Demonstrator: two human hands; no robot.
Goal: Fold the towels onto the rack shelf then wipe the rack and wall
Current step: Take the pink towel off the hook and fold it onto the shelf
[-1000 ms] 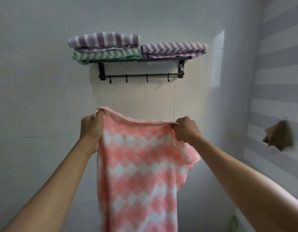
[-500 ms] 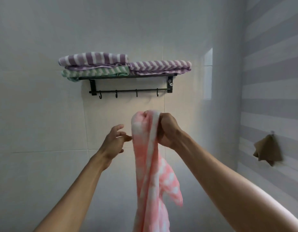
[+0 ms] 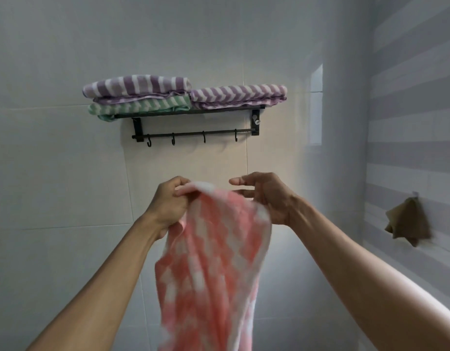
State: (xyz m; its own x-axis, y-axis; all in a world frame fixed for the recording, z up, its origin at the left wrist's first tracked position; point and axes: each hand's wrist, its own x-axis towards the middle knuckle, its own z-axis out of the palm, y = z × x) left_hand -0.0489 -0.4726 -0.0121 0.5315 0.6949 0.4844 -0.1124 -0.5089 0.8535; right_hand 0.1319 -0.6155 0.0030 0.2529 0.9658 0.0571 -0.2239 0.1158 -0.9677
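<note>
I hold a pink and white checked towel in front of the wall, below the rack, and it hangs down out of view. My left hand pinches its top left edge. My right hand has thumb and forefinger apart, while the towel's right edge hangs from its lower fingers, which the cloth hides. The black wall rack is above. It carries a folded purple striped towel on a green striped towel at the left, and another purple towel at the right.
A black bar with several hooks runs under the shelf. A brown cloth hangs from a hook on the striped right wall. White tiled wall fills the left and centre.
The towel was spread wide, then bunched in my right hand alone. Now my left hand has taken its top edge and my right hand has loosened and moved right.
</note>
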